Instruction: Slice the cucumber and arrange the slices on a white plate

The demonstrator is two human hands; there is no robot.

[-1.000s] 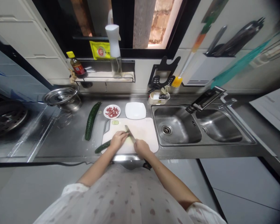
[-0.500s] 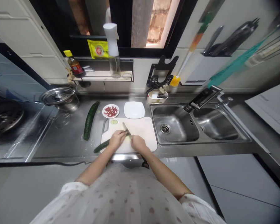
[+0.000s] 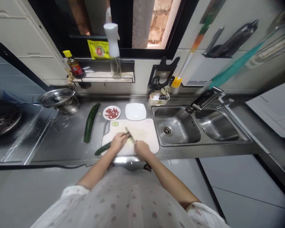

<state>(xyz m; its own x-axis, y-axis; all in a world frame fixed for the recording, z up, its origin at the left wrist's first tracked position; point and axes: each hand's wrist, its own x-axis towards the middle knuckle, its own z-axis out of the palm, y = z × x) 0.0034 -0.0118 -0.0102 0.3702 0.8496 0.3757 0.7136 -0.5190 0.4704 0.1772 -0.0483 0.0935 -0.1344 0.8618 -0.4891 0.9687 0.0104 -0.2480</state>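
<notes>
My left hand (image 3: 119,141) is closed over a dark green cucumber (image 3: 102,148) that lies slantwise on the white cutting board (image 3: 147,133). In my right hand (image 3: 142,149) is the handle of a knife (image 3: 130,134). The blade stands at the cucumber's right end, just beside my left fingertips. Pale cut pieces partly show under the blade, too small to count. A couple of cucumber slices (image 3: 115,123) rest near the board's upper left corner. Another whole cucumber (image 3: 91,122) lies on the steel counter, left of the board.
Behind the board stand a plate (image 3: 107,117) of chopped red pieces and a white square plate (image 3: 136,111). A double sink (image 3: 178,126) adjoins on the right. At the left is a lidded steel pot (image 3: 70,106). A shelf (image 3: 97,77) with bottles hangs above.
The knife and my right hand have shifted slightly down and to the right against the board. My left hand stays on the cucumber. The whole view has moved a little.
</notes>
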